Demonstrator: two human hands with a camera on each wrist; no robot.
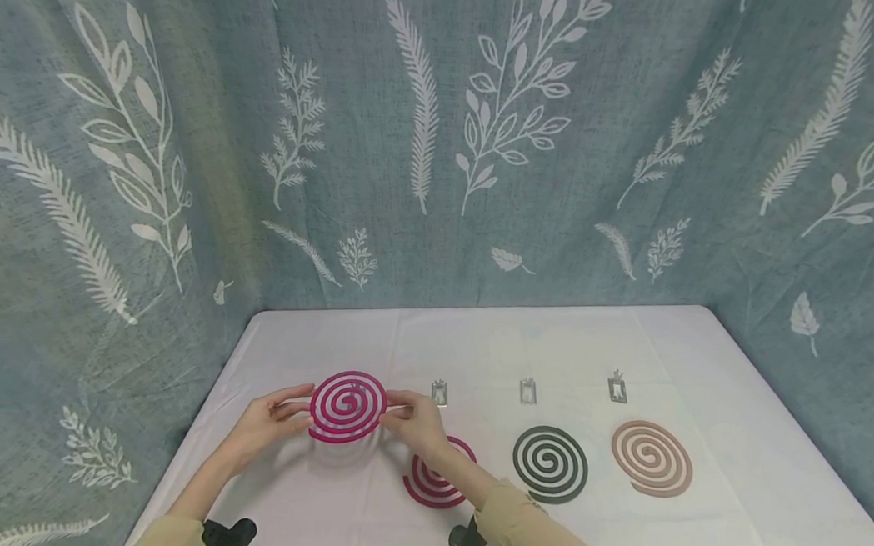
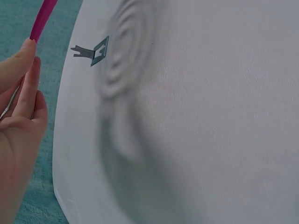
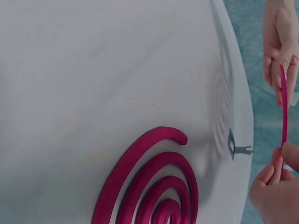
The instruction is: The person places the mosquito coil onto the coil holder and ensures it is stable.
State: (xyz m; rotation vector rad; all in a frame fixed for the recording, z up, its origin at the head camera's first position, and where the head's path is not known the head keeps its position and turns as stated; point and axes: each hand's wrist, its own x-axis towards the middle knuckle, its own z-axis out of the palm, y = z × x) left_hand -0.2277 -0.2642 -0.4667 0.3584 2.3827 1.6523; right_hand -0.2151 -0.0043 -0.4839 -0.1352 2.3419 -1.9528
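Both hands hold a magenta mosquito coil (image 1: 349,404) above the left part of the table. At its left edge my left hand (image 1: 266,421) pinches the rim between thumb and fingers; my right hand (image 1: 420,428) pinches the opposite edge. Below, a small metal coil stand (image 2: 99,51) lies on the cloth, with the coil's shadow beside it. A second magenta coil (image 3: 161,133) lies flat on the table, partly covered by my right forearm in the head view. A thin shiny edge (image 2: 11,100) shows by the left fingers; I cannot tell what it is.
To the right lie a dark green coil (image 1: 549,461) and a tan coil (image 1: 649,457). Behind them, three metal stands sit in a row, including the middle stand (image 1: 528,391) and the right stand (image 1: 618,390). A patterned blue-green curtain (image 1: 369,143) surrounds the white table (image 1: 561,332).
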